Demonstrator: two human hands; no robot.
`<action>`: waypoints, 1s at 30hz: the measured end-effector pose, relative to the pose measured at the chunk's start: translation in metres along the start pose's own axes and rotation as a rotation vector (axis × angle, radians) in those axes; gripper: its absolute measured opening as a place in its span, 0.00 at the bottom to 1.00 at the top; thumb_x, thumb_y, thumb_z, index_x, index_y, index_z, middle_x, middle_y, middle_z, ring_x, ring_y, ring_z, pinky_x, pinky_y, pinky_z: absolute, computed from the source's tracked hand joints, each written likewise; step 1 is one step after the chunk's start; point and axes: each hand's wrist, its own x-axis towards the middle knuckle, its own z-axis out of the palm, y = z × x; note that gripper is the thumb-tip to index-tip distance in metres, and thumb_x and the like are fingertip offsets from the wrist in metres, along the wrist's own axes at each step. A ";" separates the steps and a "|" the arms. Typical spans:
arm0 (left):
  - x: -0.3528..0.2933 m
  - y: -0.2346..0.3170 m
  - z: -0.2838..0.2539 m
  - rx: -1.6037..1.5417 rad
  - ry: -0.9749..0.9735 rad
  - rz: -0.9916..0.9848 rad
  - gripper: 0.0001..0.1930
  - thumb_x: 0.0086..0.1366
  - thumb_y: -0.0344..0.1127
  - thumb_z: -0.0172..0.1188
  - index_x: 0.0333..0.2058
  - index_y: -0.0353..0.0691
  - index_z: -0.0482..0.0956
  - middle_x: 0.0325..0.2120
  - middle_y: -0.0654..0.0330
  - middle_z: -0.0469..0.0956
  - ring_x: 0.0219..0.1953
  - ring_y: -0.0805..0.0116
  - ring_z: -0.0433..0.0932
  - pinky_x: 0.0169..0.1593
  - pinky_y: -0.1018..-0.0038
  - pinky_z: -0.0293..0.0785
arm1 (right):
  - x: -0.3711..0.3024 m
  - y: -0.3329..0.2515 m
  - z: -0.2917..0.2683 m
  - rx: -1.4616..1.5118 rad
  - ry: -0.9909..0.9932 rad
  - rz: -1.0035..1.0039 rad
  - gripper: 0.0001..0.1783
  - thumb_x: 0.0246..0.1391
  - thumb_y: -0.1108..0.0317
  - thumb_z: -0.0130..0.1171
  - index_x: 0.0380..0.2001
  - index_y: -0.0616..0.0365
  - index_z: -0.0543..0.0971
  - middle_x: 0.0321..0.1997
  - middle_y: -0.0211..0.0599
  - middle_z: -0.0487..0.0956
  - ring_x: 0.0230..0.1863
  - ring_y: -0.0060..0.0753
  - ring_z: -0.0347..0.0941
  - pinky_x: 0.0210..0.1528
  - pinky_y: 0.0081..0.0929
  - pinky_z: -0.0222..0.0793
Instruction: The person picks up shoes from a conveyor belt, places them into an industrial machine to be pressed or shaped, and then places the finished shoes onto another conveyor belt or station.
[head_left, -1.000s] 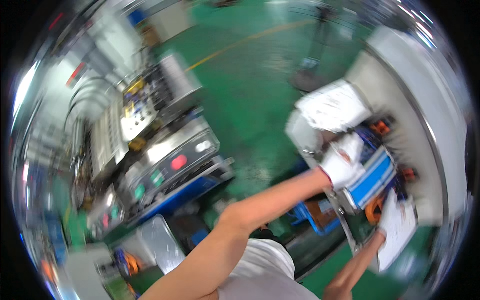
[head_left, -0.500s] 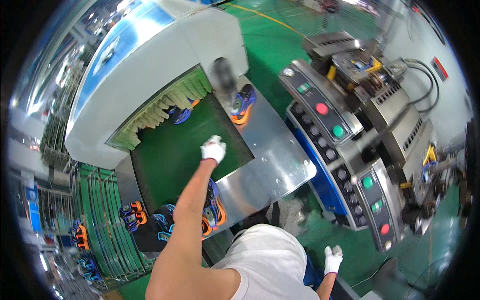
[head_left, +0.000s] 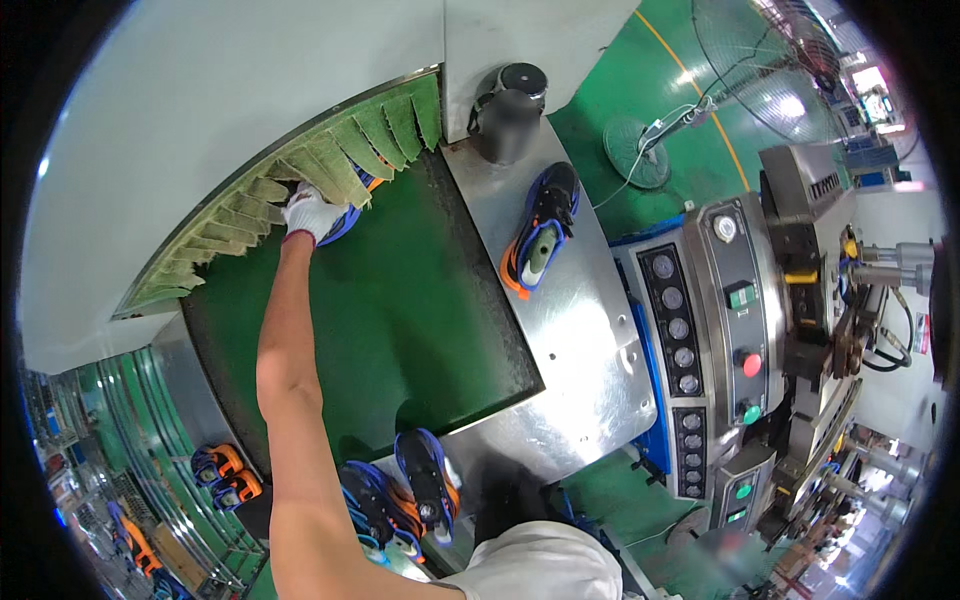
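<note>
The left hand (head_left: 312, 216), its grip too hidden to tell, is at a shoe (head_left: 343, 226), likely light, bendy, best held mid-sides.

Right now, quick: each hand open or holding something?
Left hand: at the green curtain, beside a blue-edged shoe; grip can't be told.
Right hand: out of view; can't be told.

In this view you have one white-gloved left hand (head_left: 311, 214), one fringed green fabric curtain (head_left: 235, 215), one silver metal tabletop (head_left: 580, 370) and one wire-caged pedestal fan (head_left: 815, 50). Of black, blue and orange shoes (head_left: 545, 225), you count one alone on the tabletop, at least one at the curtain, two side by side to your left, and at least two overlapping at the near edge. To your right, you count ten small round gauges (head_left: 679, 328), one round red button (head_left: 750, 364), two round green buttons (head_left: 751, 413) and two rectangular green switches (head_left: 741, 295).
</note>
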 end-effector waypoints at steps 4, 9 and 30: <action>0.013 -0.021 0.046 -0.023 0.102 0.037 0.37 0.60 0.69 0.56 0.61 0.51 0.78 0.62 0.54 0.75 0.62 0.51 0.74 0.63 0.56 0.68 | 0.009 -0.033 -0.036 -0.148 -0.014 -0.098 0.21 0.52 0.50 0.63 0.27 0.61 0.82 0.33 0.48 0.84 0.29 0.44 0.81 0.33 0.45 0.75; -0.081 -0.009 0.062 -0.261 0.387 0.089 0.33 0.50 0.56 0.72 0.51 0.44 0.80 0.46 0.51 0.84 0.48 0.48 0.82 0.52 0.56 0.77 | 0.013 -0.198 -0.048 0.280 0.215 -0.331 0.21 0.54 0.57 0.66 0.43 0.63 0.82 0.48 0.51 0.83 0.52 0.45 0.80 0.52 0.45 0.73; -0.478 0.368 -0.166 -0.260 -0.078 1.557 0.35 0.52 0.52 0.75 0.53 0.34 0.78 0.48 0.46 0.80 0.48 0.42 0.78 0.56 0.57 0.74 | -0.038 -0.313 -0.203 0.563 -0.018 -1.435 0.30 0.48 0.49 0.75 0.49 0.52 0.79 0.38 0.35 0.85 0.35 0.30 0.80 0.38 0.28 0.75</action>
